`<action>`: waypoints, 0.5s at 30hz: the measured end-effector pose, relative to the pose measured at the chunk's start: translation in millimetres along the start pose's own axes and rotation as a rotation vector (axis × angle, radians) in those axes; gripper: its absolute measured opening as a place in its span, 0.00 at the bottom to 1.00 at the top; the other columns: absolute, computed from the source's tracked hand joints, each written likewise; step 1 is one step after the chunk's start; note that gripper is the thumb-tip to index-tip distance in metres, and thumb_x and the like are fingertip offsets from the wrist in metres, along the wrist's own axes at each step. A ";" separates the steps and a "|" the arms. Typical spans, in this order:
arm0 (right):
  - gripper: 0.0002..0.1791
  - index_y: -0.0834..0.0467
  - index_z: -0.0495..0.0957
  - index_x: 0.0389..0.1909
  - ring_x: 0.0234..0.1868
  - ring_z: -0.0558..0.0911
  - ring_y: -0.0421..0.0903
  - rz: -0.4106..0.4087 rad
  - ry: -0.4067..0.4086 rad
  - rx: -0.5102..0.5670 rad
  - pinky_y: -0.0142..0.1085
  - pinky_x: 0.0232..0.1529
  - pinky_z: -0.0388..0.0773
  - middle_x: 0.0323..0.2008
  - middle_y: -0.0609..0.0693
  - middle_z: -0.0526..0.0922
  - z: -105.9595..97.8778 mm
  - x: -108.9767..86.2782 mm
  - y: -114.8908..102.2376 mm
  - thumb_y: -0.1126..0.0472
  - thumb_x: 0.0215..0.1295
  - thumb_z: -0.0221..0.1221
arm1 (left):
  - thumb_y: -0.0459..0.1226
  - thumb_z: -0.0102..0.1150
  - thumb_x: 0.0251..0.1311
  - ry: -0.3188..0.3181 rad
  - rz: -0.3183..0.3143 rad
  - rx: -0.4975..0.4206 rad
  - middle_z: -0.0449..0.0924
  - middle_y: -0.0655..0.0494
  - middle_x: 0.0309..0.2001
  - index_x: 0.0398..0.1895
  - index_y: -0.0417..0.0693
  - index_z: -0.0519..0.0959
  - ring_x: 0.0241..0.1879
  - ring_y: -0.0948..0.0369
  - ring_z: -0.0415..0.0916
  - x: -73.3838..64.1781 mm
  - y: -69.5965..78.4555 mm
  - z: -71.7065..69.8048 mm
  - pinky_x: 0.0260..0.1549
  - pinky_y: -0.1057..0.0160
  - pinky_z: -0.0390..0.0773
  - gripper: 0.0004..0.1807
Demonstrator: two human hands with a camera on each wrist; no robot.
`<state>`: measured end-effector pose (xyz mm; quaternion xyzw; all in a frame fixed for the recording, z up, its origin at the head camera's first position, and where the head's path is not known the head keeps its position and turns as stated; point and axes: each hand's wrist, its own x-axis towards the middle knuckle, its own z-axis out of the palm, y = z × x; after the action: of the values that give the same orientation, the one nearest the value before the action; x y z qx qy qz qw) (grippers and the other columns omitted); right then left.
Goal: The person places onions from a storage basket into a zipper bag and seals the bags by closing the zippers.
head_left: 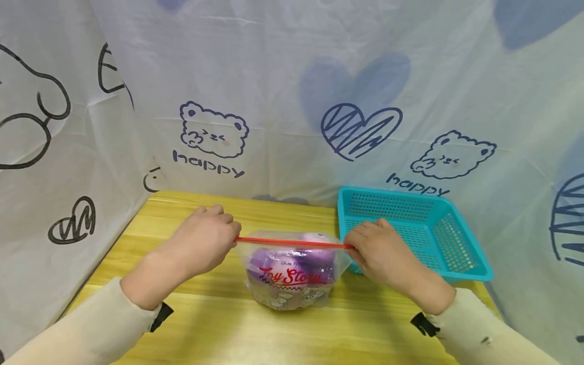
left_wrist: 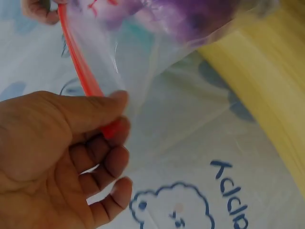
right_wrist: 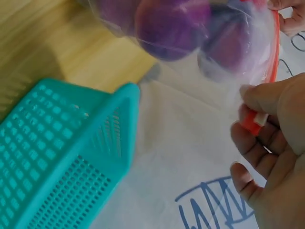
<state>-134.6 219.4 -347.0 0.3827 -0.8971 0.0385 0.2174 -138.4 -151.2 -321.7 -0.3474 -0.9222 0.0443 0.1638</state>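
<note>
A clear zip bag [head_left: 292, 291] with red "Toy Story" lettering is held by its top corners, close over the yellow table. Its red zip strip [head_left: 292, 243] is stretched nearly straight between both hands. My left hand [head_left: 201, 241] pinches the strip's left end between thumb and index finger. At the other end, my right hand [head_left: 380, 251] pinches the strip, and a small white piece shows by its red tip [right_wrist: 255, 121] in the right wrist view. Inside the bag are rounded purple and pink things [right_wrist: 171, 28], blurred by the plastic.
A turquoise perforated basket [head_left: 461, 218] stands at the back right of the wooden table [head_left: 196, 324], right behind my right hand. A white cloth [head_left: 274, 101] with bears and hearts hangs behind the table and along its sides.
</note>
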 end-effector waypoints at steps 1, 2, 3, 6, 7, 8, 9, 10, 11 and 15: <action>0.07 0.53 0.82 0.34 0.35 0.82 0.45 -0.016 -0.005 -0.018 0.40 0.38 0.66 0.32 0.44 0.85 2.1 -0.1 0.2 0.62 0.62 0.73 | 0.34 0.74 0.57 0.008 0.009 0.022 0.79 0.57 0.27 0.27 0.48 0.81 0.30 0.56 0.69 -1.3 0.8 1.8 0.27 0.59 0.67 0.09; 0.07 0.53 0.82 0.34 0.35 0.82 0.45 -0.024 -0.011 -0.028 0.40 0.38 0.67 0.32 0.45 0.84 3.8 -0.1 0.4 0.61 0.63 0.72 | 0.33 0.73 0.57 0.025 0.020 0.042 0.79 0.57 0.26 0.26 0.48 0.80 0.29 0.56 0.68 -2.3 1.3 3.4 0.27 0.60 0.66 0.09; 0.07 0.53 0.82 0.35 0.36 0.82 0.45 -0.029 -0.010 -0.031 0.40 0.39 0.67 0.32 0.45 0.84 4.3 0.0 0.7 0.61 0.63 0.72 | 0.31 0.72 0.56 0.048 0.029 0.056 0.78 0.56 0.25 0.25 0.48 0.79 0.28 0.56 0.67 -3.0 1.7 4.5 0.26 0.60 0.65 0.09; 0.06 0.53 0.82 0.35 0.36 0.82 0.46 -0.027 0.033 -0.007 0.41 0.40 0.66 0.32 0.45 0.83 2.6 -0.8 3.1 0.63 0.63 0.70 | 0.28 0.69 0.53 0.147 0.032 0.072 0.75 0.56 0.23 0.22 0.47 0.76 0.26 0.56 0.65 -4.0 1.2 4.3 0.25 0.61 0.61 0.11; 0.06 0.54 0.81 0.35 0.36 0.81 0.46 -0.031 0.060 0.006 0.42 0.40 0.66 0.32 0.45 0.82 1.3 -1.3 3.9 0.63 0.62 0.70 | 0.28 0.69 0.52 0.176 0.030 0.071 0.74 0.56 0.23 0.22 0.47 0.75 0.26 0.56 0.65 -4.3 0.8 3.1 0.25 0.62 0.60 0.11; 0.06 0.54 0.81 0.35 0.36 0.81 0.46 -0.039 0.085 0.015 0.42 0.40 0.66 0.32 0.45 0.81 0.2 -2.1 4.8 0.64 0.62 0.69 | 0.28 0.69 0.51 0.203 0.031 0.071 0.73 0.56 0.22 0.21 0.47 0.74 0.26 0.55 0.65 -4.4 0.1 2.1 0.25 0.61 0.59 0.11; 0.06 0.54 0.81 0.35 0.36 0.81 0.46 -0.048 0.111 0.018 0.43 0.40 0.66 0.32 0.45 0.81 -0.8 -2.8 5.5 0.64 0.61 0.69 | 0.28 0.69 0.51 0.225 0.033 0.071 0.73 0.56 0.22 0.21 0.46 0.74 0.26 0.55 0.65 -4.3 -0.6 1.3 0.25 0.61 0.59 0.12; 0.07 0.54 0.81 0.35 0.36 0.81 0.46 -0.060 0.130 0.019 0.43 0.40 0.67 0.32 0.45 0.81 -1.0 -3.7 6.4 0.64 0.60 0.69 | 0.28 0.69 0.51 0.243 0.038 0.069 0.72 0.56 0.22 0.21 0.46 0.73 0.26 0.54 0.65 -4.3 -1.2 1.0 0.25 0.61 0.58 0.12; 0.07 0.54 0.81 0.35 0.36 0.81 0.47 -0.072 0.141 0.013 0.43 0.39 0.67 0.32 0.45 0.81 -0.5 -4.8 7.2 0.64 0.60 0.69 | 0.28 0.69 0.51 0.255 0.047 0.068 0.72 0.55 0.22 0.21 0.46 0.73 0.26 0.54 0.65 -4.0 -1.7 1.6 0.25 0.61 0.58 0.13; 0.07 0.55 0.79 0.36 0.35 0.81 0.48 -0.096 0.137 -0.043 0.45 0.41 0.71 0.32 0.47 0.81 5.0 -9.8 10.5 0.64 0.61 0.68 | 0.29 0.70 0.57 0.287 0.086 0.057 0.75 0.54 0.24 0.23 0.46 0.76 0.27 0.54 0.67 -2.4 -3.3 9.9 0.26 0.61 0.61 0.11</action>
<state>-137.8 232.1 -354.6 0.4172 -0.8613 0.0345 0.2878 -142.0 -155.0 -331.0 -0.3845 -0.8720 0.0273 0.3017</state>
